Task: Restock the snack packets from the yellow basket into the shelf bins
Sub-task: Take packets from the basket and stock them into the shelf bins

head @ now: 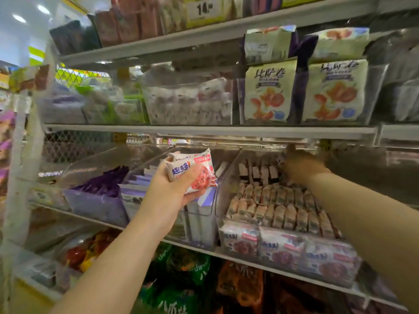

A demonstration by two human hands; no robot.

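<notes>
While left hand (167, 189) grips two snack packets (195, 172), right hand (301, 165) in one bin (227, 191) hides its fingers' state.

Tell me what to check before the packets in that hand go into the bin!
1. Left hand grips the held packets firmly: ok.
2. Held packets look like the front-row packets in the clear bin: ok.
3. Right hand out of the bin: not ok, it reaches deep inside.
4. Free space at the back of the bin: cannot tell, the right hand hides it.
5. Yellow basket close by: cannot tell, it is out of view.
</notes>
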